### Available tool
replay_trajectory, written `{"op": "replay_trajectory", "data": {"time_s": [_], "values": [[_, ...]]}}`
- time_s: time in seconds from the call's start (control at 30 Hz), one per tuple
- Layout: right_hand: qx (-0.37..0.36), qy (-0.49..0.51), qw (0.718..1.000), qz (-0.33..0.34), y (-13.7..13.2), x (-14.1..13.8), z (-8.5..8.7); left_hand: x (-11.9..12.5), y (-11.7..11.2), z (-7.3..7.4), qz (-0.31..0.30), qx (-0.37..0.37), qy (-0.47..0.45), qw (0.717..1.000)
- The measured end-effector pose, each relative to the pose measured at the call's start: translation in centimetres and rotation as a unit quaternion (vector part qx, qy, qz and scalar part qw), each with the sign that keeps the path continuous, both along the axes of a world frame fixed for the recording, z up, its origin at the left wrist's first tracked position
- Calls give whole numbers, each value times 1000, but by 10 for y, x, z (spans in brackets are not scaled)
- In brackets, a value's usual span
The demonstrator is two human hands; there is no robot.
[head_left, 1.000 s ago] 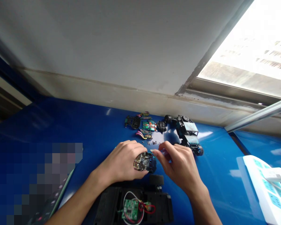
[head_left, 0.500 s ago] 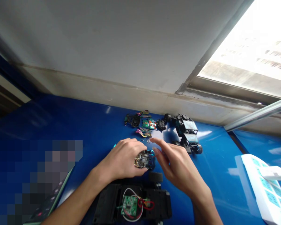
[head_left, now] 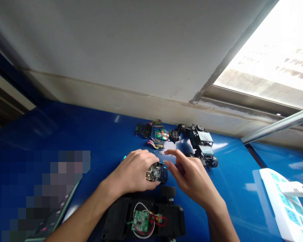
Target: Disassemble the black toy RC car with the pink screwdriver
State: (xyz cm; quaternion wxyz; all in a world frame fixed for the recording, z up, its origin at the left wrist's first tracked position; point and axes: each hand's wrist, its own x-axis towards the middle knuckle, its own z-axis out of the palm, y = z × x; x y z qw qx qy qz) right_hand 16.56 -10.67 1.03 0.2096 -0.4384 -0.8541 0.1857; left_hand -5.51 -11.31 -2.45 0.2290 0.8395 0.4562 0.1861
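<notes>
My left hand [head_left: 137,171] is wrapped over a small toy car chassis [head_left: 157,173], its metallic and dark inner parts showing beyond my fingers. A bright blue edge of it shows past my knuckles. Close to the chassis's right end is my right hand [head_left: 190,174], thumb and bent index finger apart; its other fingers curl underneath, partly hidden. Just beyond the hands lie several tiny screws [head_left: 160,153]. Below them, a larger black car chassis [head_left: 169,218] carries a green circuit board [head_left: 141,221] with red and white wires.
Colourful body panels [head_left: 161,134] and a black plastic frame [head_left: 143,130] lie near the wall. A black toy buggy [head_left: 202,143] stands right of them. A white power strip [head_left: 282,201] is at the right on the blue table [head_left: 91,134]. The lower left is pixelated.
My right index finger has bent more and drawn slightly away from the screws, while the thumb stays by the chassis. My left hand keeps its hold; the view has shifted slightly.
</notes>
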Motion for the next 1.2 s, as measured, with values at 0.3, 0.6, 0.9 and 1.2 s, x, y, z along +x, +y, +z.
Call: {"op": "replay_trajectory", "data": {"time_s": [0.3, 0.6, 0.9, 1.2], "values": [[-26, 44, 998, 44, -7, 4, 2, 0, -1, 0, 0, 8, 2, 1000], [-57, 27, 998, 14, 2, 5, -4, 0, 0, 2, -1, -10, -2, 1000], [-45, 49, 998, 2, 1, 2, -1, 0, -1, 1, -5, -10, -1, 1000], [-49, 66, 996, 31, -1, 5, -4, 0, 0, -1, -2, -8, -2, 1000]]}}
